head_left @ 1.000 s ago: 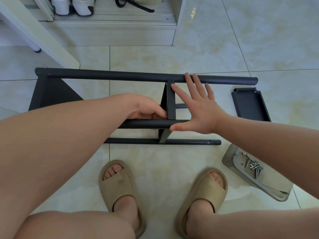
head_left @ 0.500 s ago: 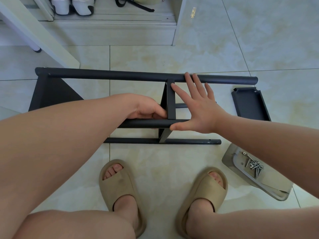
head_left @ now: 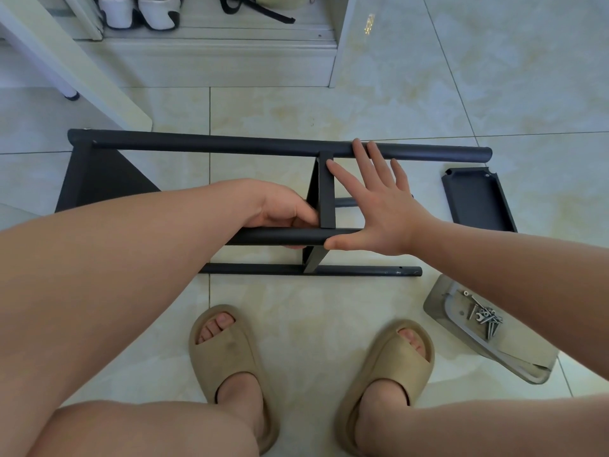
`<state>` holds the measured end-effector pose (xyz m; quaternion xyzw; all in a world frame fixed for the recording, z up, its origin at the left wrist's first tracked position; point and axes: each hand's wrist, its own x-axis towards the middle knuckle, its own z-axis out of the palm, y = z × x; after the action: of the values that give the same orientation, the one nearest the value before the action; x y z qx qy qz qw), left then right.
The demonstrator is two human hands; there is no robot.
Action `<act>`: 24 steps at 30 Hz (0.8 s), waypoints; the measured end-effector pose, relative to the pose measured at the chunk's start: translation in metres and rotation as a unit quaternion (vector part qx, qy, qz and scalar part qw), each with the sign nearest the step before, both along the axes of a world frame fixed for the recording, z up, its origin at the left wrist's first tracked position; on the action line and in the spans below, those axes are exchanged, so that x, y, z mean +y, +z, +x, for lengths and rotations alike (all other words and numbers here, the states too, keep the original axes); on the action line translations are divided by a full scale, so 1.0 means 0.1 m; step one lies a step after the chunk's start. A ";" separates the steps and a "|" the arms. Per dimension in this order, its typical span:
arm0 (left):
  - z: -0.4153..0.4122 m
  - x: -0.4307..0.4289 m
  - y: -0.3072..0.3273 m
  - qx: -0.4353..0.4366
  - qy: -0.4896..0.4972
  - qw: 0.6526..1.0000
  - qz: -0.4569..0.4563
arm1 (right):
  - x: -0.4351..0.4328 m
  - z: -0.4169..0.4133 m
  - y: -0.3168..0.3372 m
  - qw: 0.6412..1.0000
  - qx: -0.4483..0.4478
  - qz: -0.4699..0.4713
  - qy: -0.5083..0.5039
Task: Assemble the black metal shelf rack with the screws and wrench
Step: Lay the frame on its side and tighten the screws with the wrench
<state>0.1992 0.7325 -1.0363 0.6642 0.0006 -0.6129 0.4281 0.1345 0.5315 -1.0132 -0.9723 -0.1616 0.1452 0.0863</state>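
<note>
**A:** Where is the rack?

**B:** On its side on the floor, half built, just beyond the person's feet. One middle shelf stands upright between the long tubes.

**A:** Why are both hands on it?

**B:** To steady the joint, I think. The left hand grips the front tube just left of that shelf, with its fingers curled round it. That keeps the tube raised and stops it rolling.

**A:** And the other?

**B:** The right hand is flat, holding nothing. Its fingers are spread and reach to the far tube, and the thumb lies along the front tube's end. It seems to press the shelf square against the left hand's pull, probably so the holes line up.

**A:** What about fasteners?

**B:** The screws lie heaped in an opened plastic pack by the right foot, near the arm that is free to fetch them. A loose shelf waits on the floor past the tube ends. By my reckoning it goes on next.
</note>
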 end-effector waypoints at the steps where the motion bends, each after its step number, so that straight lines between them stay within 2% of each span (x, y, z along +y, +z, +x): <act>1: 0.00 0.01 0.00 0.005 -0.001 1.000 -0.005 | 0.00 0.00 0.00 1.000 0.001 0.000 0.000; 11: -0.01 -0.01 -0.03 -0.036 -0.005 0.999 0.012 | 0.00 0.00 0.00 1.000 -0.002 -0.002 0.001; 20: -0.02 0.02 0.04 0.014 -0.013 1.000 -0.010 | -0.01 0.00 -0.02 1.000 -0.005 -0.001 0.002; 24: -0.02 0.01 0.02 -0.017 -0.009 1.000 0.018 | 0.00 0.00 -0.01 1.000 -0.004 -0.001 0.000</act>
<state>0.1968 0.7335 -1.0341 0.6817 -0.0018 -0.6056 0.4105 0.1347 0.5310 -1.0144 -0.9730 -0.1620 0.1411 0.0847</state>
